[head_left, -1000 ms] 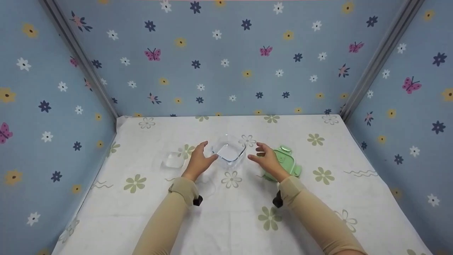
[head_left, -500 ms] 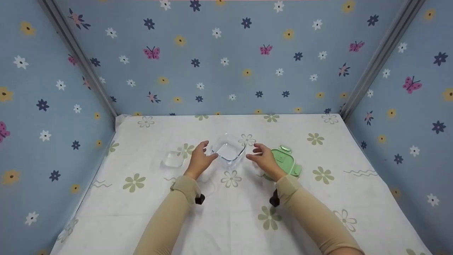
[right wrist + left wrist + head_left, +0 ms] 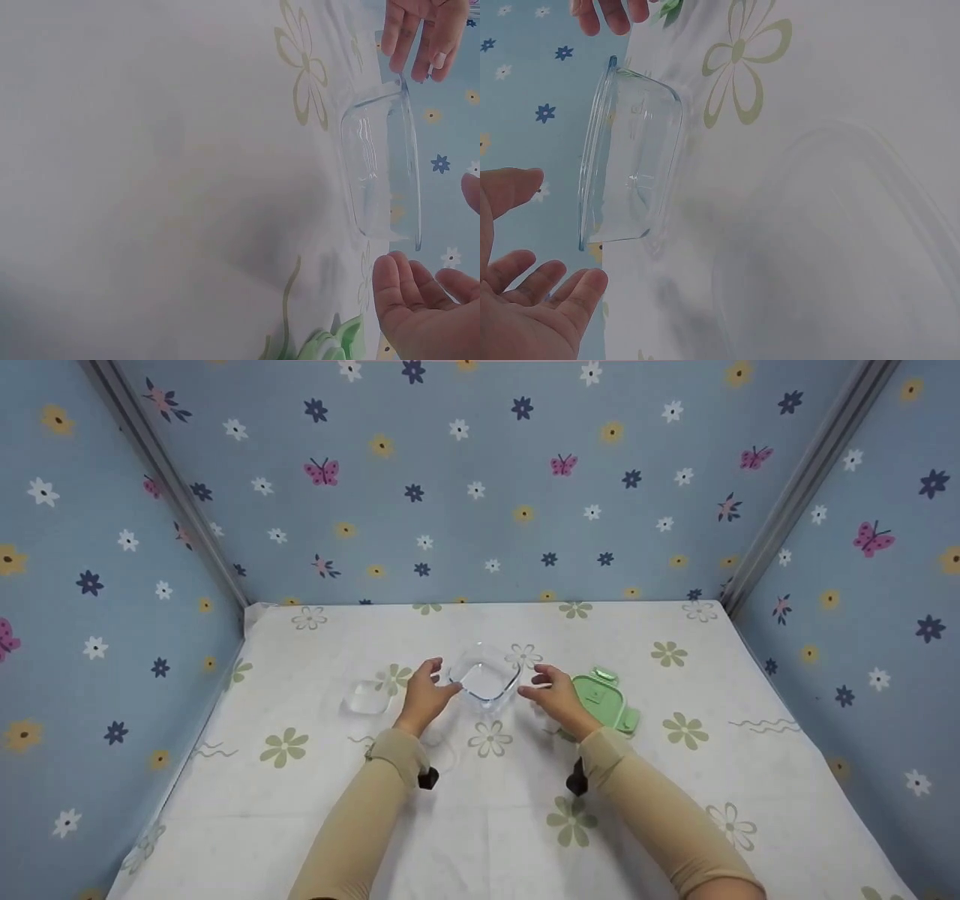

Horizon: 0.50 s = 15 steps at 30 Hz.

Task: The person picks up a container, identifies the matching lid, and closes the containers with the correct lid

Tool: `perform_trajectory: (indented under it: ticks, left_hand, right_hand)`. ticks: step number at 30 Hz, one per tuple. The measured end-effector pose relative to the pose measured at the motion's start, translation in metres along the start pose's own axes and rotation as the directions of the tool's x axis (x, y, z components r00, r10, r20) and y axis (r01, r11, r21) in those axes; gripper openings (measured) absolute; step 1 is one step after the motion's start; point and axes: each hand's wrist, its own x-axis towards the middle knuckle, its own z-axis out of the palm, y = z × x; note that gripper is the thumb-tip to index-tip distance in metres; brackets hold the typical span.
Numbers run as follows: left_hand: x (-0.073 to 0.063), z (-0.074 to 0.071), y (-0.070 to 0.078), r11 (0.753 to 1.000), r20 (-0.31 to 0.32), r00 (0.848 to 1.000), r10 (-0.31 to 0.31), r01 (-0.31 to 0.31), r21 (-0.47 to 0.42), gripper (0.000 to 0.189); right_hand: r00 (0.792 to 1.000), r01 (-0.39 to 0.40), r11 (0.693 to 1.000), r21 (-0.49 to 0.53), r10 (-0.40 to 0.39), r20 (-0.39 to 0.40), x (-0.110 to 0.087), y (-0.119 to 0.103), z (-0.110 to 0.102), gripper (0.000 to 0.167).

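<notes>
A blue flower-printed wall (image 3: pixel 450 521) stands behind a table spread with a white floral cloth (image 3: pixel 480 825), and over the cloth reach two sleeved arms. Their bare hands, the left hand (image 3: pixel 426 697) and the right hand (image 3: pixel 559 697), flank the middle in a wide, facing stance, fingers and thumbs spread apart and holding nothing. A green lid (image 3: pixel 604 701) with clip tabs lies partly behind the right hand and wrist. The clear square bowl (image 3: pixel 486 681) sits upright on the cloth between the hands, near the fingers on either side. It looks like glass, so I judge it stiff, fairly heavy for its bulk, slick on its smooth walls and likely to chip or crack if knocked or dropped. A small clear piece (image 3: pixel 367 698) lies to the left, beyond the left hand, too washed out for me to say what it is. Smallest of all is the bowl's rim (image 3: pixel 589 165), which flares out past the walls: the surest hold should be on two opposite sides just beneath that lip, palms inward, with even pressure and no squeezing at one corner.
</notes>
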Motion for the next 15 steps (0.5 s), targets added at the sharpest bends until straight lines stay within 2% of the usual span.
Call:
perform_trajectory:
  ticks: [8,15]
  left_hand:
    - [0.004,0.002,0.002,1.000,-0.010,1.000,-0.017,0.016,-0.024,0.068]
    - [0.005,0.005,0.002,1.000,-0.007,1.000,-0.023,0.023,0.001,0.065]
  right_hand:
    - [1.000,0.000,1.000,0.023,0.000,-0.002,0.007,0.003,0.005,0.071]
    - [1.000,-0.006,0.999,0.043,0.006,-0.004,0.011,0.003,0.009,0.070]
